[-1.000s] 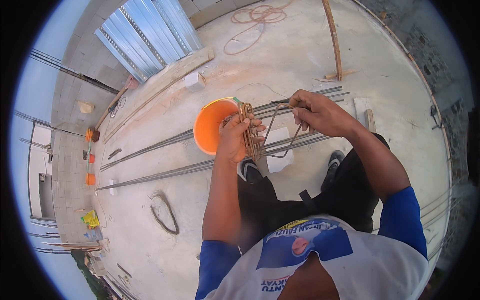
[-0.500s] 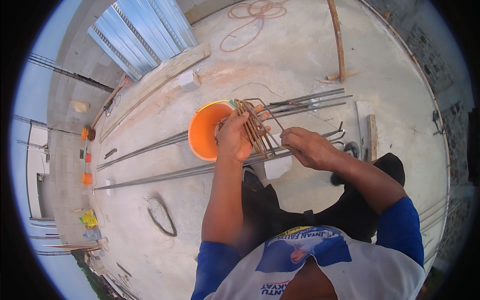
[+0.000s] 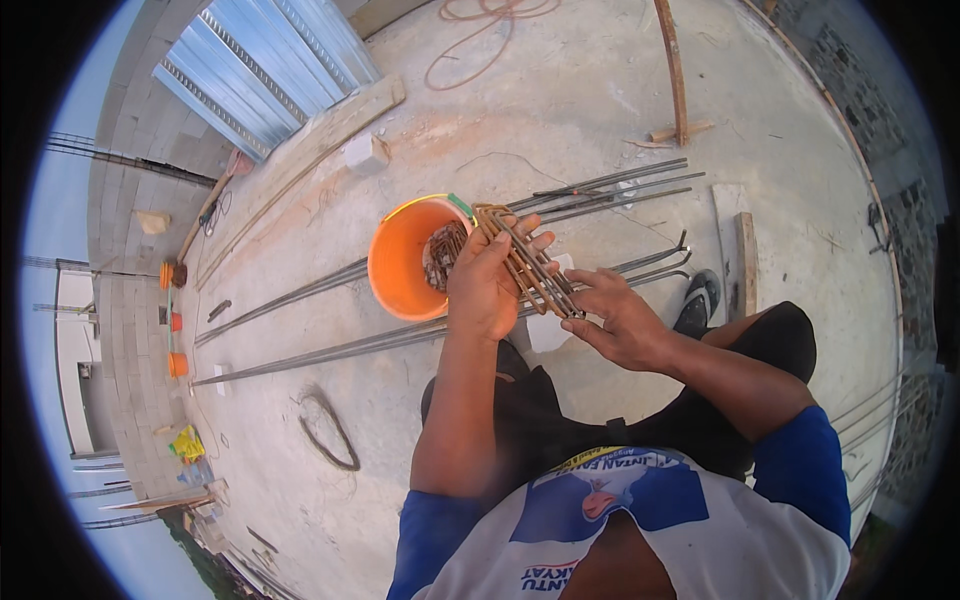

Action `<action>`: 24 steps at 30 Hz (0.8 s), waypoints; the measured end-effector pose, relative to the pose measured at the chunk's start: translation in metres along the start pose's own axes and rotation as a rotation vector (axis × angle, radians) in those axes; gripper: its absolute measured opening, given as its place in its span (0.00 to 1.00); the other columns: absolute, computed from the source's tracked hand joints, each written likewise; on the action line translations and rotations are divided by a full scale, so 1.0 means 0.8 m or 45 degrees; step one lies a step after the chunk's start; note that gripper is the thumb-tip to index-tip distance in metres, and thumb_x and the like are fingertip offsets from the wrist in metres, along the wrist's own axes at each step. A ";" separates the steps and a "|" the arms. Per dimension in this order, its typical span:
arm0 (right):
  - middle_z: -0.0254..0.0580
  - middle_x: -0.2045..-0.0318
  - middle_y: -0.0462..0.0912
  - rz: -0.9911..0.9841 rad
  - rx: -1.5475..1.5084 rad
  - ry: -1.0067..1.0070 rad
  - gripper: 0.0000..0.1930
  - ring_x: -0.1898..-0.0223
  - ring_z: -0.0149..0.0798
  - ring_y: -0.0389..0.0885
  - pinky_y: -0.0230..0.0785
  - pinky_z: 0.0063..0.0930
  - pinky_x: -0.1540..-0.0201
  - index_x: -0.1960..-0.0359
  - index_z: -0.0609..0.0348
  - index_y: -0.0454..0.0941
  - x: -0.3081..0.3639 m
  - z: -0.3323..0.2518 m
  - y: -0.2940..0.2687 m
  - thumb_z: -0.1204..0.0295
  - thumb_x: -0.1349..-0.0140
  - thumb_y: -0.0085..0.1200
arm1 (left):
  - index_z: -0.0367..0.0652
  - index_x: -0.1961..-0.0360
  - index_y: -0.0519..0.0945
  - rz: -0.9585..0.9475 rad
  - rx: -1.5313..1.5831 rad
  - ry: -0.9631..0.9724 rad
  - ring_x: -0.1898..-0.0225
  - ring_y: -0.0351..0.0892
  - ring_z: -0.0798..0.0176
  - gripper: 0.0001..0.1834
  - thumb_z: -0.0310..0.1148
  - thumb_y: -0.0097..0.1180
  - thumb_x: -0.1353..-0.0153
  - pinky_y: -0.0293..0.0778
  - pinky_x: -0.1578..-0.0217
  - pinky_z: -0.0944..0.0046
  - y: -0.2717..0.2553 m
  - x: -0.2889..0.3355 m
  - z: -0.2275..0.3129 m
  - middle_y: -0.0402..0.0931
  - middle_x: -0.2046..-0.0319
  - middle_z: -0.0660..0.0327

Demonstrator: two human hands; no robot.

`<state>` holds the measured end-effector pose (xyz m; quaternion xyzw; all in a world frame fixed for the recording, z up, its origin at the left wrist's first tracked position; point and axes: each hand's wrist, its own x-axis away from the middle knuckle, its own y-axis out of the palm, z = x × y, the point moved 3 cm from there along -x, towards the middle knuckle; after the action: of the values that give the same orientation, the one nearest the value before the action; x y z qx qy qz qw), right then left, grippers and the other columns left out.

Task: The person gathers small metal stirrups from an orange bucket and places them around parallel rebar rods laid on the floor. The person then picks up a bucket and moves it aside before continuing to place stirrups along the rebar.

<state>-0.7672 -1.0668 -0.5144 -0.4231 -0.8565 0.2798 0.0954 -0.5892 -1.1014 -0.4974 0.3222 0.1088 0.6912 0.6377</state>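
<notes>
1. A bundle of rust-brown steel rods bent into narrow frames [image 3: 527,264] is held before the body, lengths lined up, perhaps to even them
2. It is clasped by the left hand [image 3: 482,290], thumb over it, fingers spread behind, apparently for support
3. Its lower right end is met by the half-curled right hand [image 3: 622,322]; whether it is pinched cannot be told
4. Beyond the left hand, an orange plastic bucket [image 3: 392,270] is placed, seemingly within reach
5. Long, grey steel bars [image 3: 320,352] are laid on the pale concrete floor [image 3: 270,450]

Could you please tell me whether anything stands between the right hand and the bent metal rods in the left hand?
Nothing visible does: the right hand is at the near end of the bent metal rods, apparently touching them.
</notes>
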 end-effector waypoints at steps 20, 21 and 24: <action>0.39 0.74 0.78 0.287 -0.838 0.422 0.16 0.67 0.34 0.77 0.71 0.30 0.56 0.64 0.61 0.75 -0.020 0.013 -0.039 0.60 0.28 0.44 | 0.38 0.58 0.73 0.077 -0.503 -0.128 0.77 0.74 0.68 0.09 0.30 0.47 0.37 0.73 0.74 0.65 -0.054 0.033 0.021 0.71 0.74 0.64; 0.36 0.77 0.75 0.374 -0.961 0.504 0.15 0.70 0.32 0.75 0.71 0.29 0.58 0.66 0.59 0.74 -0.019 0.022 -0.045 0.60 0.28 0.44 | 0.38 0.58 0.73 0.044 -0.675 -0.143 0.79 0.73 0.68 0.09 0.30 0.46 0.37 0.72 0.75 0.64 -0.044 0.034 0.019 0.71 0.75 0.63; 0.32 0.80 0.68 0.480 -1.103 0.586 0.12 0.74 0.30 0.70 0.71 0.32 0.62 0.65 0.57 0.72 -0.022 0.051 -0.048 0.61 0.29 0.46 | 0.37 0.58 0.72 0.019 -1.146 0.038 0.76 0.74 0.63 0.10 0.32 0.45 0.37 0.71 0.73 0.60 -0.041 0.031 0.002 0.72 0.74 0.56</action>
<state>-0.7987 -1.1153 -0.5250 -0.6210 -0.7596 -0.1877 0.0454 -0.5613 -1.0730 -0.5070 0.0035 -0.1956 0.6790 0.7076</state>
